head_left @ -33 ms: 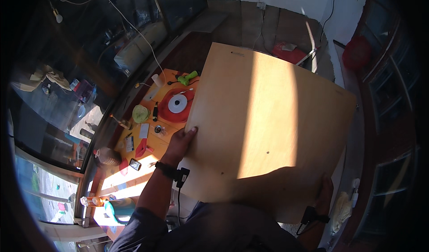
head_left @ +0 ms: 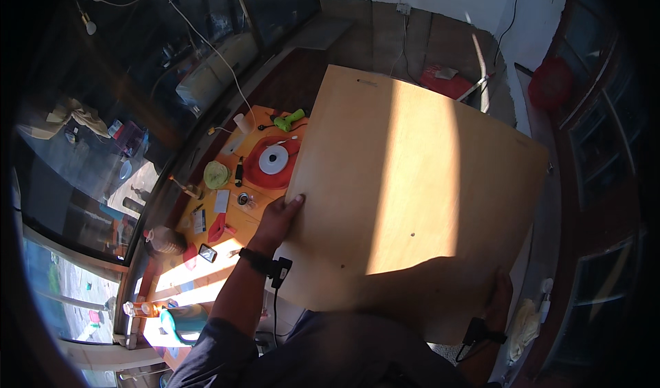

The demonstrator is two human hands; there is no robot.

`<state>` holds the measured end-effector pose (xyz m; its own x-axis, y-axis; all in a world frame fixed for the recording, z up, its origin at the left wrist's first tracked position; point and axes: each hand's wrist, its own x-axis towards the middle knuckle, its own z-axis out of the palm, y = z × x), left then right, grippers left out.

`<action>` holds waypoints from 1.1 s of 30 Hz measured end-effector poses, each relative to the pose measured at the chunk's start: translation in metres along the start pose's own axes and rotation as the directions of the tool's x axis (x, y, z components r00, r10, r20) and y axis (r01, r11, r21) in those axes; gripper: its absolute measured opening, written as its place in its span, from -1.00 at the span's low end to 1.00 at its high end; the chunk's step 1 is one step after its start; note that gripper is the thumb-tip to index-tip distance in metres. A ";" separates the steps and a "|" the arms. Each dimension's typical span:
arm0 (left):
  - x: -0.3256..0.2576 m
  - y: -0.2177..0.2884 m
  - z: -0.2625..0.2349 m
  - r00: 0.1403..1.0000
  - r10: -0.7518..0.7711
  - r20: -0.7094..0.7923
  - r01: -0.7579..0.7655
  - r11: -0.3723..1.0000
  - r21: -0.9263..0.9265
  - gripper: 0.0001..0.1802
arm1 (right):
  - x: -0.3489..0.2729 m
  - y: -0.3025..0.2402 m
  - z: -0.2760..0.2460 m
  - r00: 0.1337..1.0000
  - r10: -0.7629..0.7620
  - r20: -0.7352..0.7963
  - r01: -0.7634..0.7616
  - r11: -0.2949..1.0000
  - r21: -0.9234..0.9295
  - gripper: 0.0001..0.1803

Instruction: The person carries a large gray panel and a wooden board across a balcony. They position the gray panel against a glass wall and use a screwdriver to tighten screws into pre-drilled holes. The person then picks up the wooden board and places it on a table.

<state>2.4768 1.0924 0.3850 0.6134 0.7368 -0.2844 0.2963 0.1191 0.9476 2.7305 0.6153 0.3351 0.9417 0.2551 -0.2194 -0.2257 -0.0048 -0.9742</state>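
A large light-brown wooden board [head_left: 337, 161] fills the middle of the view, tilted, with a bright band of sunlight across it and a few small holes. My left hand [head_left: 278, 219] grips its left edge, the thumb on the face and the other fingers hidden behind. At the lower right edge my right hand [head_left: 500, 298] holds the same board, in shadow, with most of its fingers out of sight. The board's lower edge comes close to my body.
Left of the board an orange-topped table [head_left: 206, 212] bears a white lid [head_left: 273, 159] on a red mat, a green hair-dryer-shaped tool [head_left: 289, 120], a phone [head_left: 207, 252] and a teal jug [head_left: 180, 325]. Windows line the left. A yellowish cloth [head_left: 525, 329] lies at the right.
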 end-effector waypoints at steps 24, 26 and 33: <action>0.170 0.028 0.032 0.979 -0.137 -0.150 0.129 0.990 -0.058 -0.46 | 0.238 -0.006 0.062 0.993 -0.011 0.114 0.036 0.976 -0.216 -0.60; 0.185 0.032 0.043 0.970 -0.150 -0.190 0.144 0.989 -0.043 -0.47 | 0.270 -0.010 0.076 0.978 0.030 0.208 0.021 0.971 -0.239 -0.58; 0.227 0.041 0.079 0.934 -0.227 -0.275 0.201 0.972 -0.120 -0.49 | 0.370 -0.043 0.112 0.964 0.131 0.231 -0.020 0.903 -0.429 -0.47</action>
<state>2.6862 1.2122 0.3480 0.3043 0.8445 -0.4407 0.3233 0.3436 0.8817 3.0606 0.8183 0.3019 0.8206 0.4687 -0.3269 -0.1154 -0.4244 -0.8981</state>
